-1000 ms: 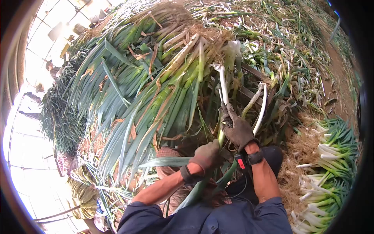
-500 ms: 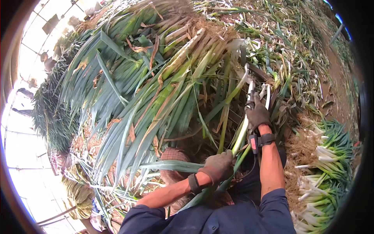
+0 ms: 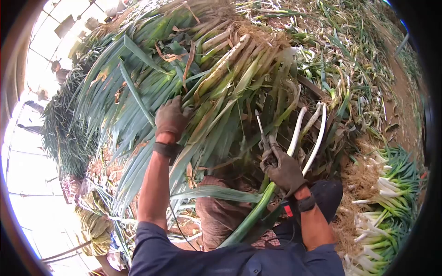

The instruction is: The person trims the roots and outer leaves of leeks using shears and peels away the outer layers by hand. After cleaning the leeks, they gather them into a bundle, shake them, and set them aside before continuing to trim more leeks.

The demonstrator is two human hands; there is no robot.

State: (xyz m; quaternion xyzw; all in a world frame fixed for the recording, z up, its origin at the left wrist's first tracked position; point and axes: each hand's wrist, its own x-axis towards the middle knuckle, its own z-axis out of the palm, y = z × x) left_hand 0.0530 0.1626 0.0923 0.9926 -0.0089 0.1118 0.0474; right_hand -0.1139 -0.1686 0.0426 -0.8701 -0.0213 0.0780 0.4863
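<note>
My gloved left hand [image 3: 171, 119] lies on the heap of untrimmed green onions [image 3: 138, 87], thumb apart from the fingers, fingertips among the leaves near the stalks. My gloved right hand [image 3: 283, 169] is closed around a slim tool [image 3: 259, 123] with a narrow pale pointed tip, aimed up and away from me. Beneath that hand, a peeled green onion [image 3: 296, 133] with a white shank lies across my lap, its thick green leaf trailing down toward my body. A second white shank [image 3: 317, 140] slants close to its right.
Cleaned green onions [image 3: 384, 202] lie in a row at my right, roots facing me. Peelings and leaf scraps [image 3: 336, 50] cover the ground ahead and to the right. Another dark green pile [image 3: 64, 129] stands at far left, with a yellowish sack [image 3: 94, 225] below it. A cable hangs beside my left arm.
My left hand has let go of the green onion over my lap and moved up and left onto the heap. My right hand has drawn back toward me and left, with the tool.
</note>
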